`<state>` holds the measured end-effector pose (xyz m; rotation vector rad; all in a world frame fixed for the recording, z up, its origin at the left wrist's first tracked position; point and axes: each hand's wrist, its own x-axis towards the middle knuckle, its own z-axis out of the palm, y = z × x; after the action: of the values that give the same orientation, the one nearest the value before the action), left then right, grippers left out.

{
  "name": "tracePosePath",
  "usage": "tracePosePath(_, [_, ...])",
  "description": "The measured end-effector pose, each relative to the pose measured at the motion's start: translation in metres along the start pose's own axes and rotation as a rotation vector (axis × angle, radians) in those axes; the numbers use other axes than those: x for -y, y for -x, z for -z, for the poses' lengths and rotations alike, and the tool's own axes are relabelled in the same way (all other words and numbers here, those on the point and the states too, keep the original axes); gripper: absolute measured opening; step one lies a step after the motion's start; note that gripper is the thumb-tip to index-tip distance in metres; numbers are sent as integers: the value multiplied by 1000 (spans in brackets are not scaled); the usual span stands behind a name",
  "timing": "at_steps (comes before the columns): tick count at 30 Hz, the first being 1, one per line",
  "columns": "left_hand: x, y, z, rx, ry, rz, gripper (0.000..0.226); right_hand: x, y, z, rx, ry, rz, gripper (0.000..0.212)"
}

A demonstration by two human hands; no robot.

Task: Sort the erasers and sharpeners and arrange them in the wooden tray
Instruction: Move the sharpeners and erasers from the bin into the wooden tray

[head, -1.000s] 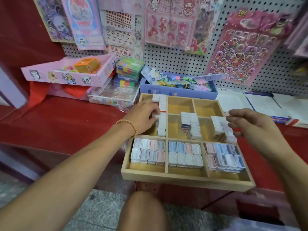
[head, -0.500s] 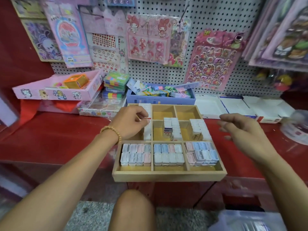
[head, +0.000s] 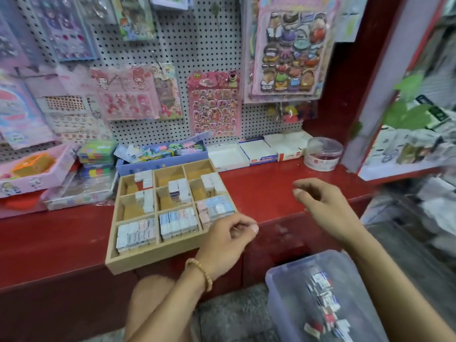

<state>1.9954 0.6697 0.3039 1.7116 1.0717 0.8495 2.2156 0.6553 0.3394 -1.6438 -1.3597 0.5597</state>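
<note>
The wooden tray (head: 158,254) sits on the red shelf, its front edge overhanging. White wrapped erasers (head: 145,201) stand in its back and middle compartments. Pastel blue and pink sharpeners (head: 179,220) fill the three front compartments. My left hand (head: 227,240) hovers at the tray's front right corner, fingers loosely curled, holding nothing I can see. My right hand (head: 323,206) hangs over the shelf to the right of the tray, relaxed and empty. Below it a clear plastic bin (head: 278,290) holds several loose erasers (head: 323,304).
Behind the tray stand a blue box (head: 158,162) of small items, white boxes (head: 256,151) and a clear round jar (head: 323,154). A pink box (head: 32,176) and stacked packs sit at the left. Sticker sheets hang on the pegboard (head: 197,45). My knee (head: 153,304) is below the shelf.
My left hand has left the tray's left middle compartment and moved to its front right corner. The view has swung right and down, bringing the plastic bin into sight.
</note>
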Motion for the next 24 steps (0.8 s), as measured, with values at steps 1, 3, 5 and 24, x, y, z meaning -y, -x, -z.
tracePosePath(1, [0, 3, -17, 35, 14, 6, 8, -7, 8, 10, -18, 7, -14, 13])
tracePosePath(3, [-1, 10, -51, 112, 26, 13, 10, -25, 25, 30, -59, 10, -60, 14])
tracePosePath(5, [4, 13, -87, 199, 20, 33, 12, -47, 43, 48, -106, 9, -113, 14])
tracePosePath(24, [195, -27, -262, 614, -592, 91, 36, -337, 164, -3, -229, -139, -989, 17])
